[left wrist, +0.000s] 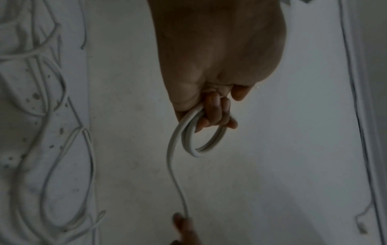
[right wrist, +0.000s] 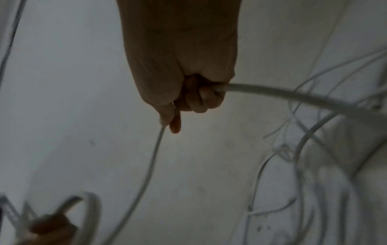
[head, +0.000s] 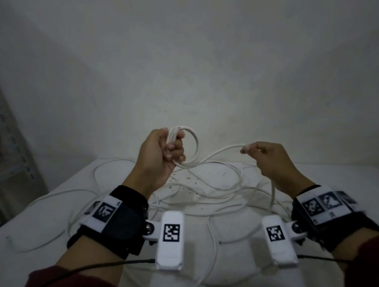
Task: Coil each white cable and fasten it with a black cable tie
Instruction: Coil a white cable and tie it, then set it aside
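Two hands work one cable [head: 219, 153] above the table [head: 36, 215]: left hand [head: 161, 153] grips its coil, right hand [head: 268, 160] pinches the free run. Wristbands [head: 114, 223] carry square coded markers; no readable words.

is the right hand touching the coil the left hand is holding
Apart. The head view shows the right hand off to the side of the coil in the left hand; only a span of white cable links them.
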